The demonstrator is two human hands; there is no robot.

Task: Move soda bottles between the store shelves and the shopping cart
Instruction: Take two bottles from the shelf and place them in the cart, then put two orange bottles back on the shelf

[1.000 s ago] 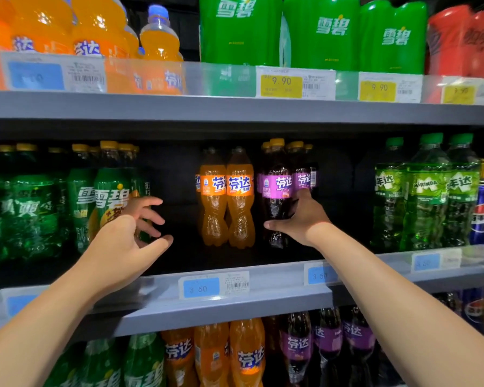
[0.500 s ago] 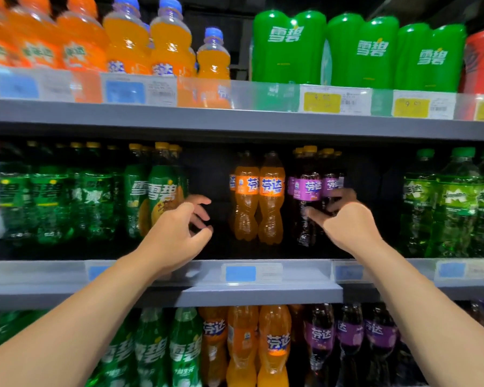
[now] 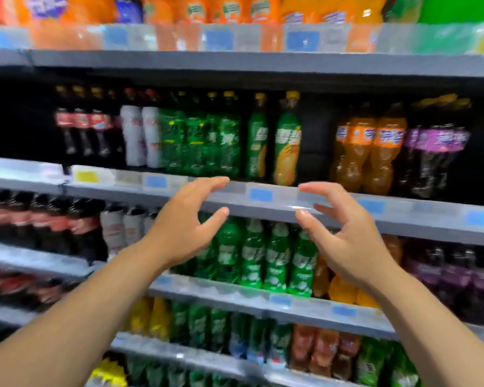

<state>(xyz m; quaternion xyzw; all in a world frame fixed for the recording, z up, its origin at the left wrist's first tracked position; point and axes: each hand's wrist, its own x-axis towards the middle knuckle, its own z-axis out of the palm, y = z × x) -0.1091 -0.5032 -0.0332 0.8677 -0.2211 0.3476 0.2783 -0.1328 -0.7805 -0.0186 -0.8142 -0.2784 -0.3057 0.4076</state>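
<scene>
**Q.** What differs from the view one second earlier?

**A.** The right hand (image 3: pixel 347 241) then lay against a purple-labelled soda bottle (image 3: pixel 442 141). It is now off that bottle and holds nothing. The bottle stands among its neighbours on the middle shelf (image 3: pixel 419 223), above and to the right of the hand. The left hand (image 3: pixel 179 230) was then beside the green bottle with the orange-fruit label (image 3: pixel 287 143), and it has also dropped away. Both hands are now in front of the shelf edge, apart, with palms facing each other. The camera has swung to the left, and the frame is motion-blurred.

**Q.** What is the state of the fingers?

**A.** On each hand the fingers (image 3: pixel 210 183) are spread wide and loosely curved, and they close on nothing.

**Q.** What does this mean for the task?

**A.** Neither hand has taken a bottle off the shelf. The shopping cart is out of view, so whether it holds any bottles cannot be told. Judging by the pose, the hands are between grasps. The green bottles just above the fingertips are the nearest candidates, and a fresh grip is needed before any bottle can be moved.
</scene>
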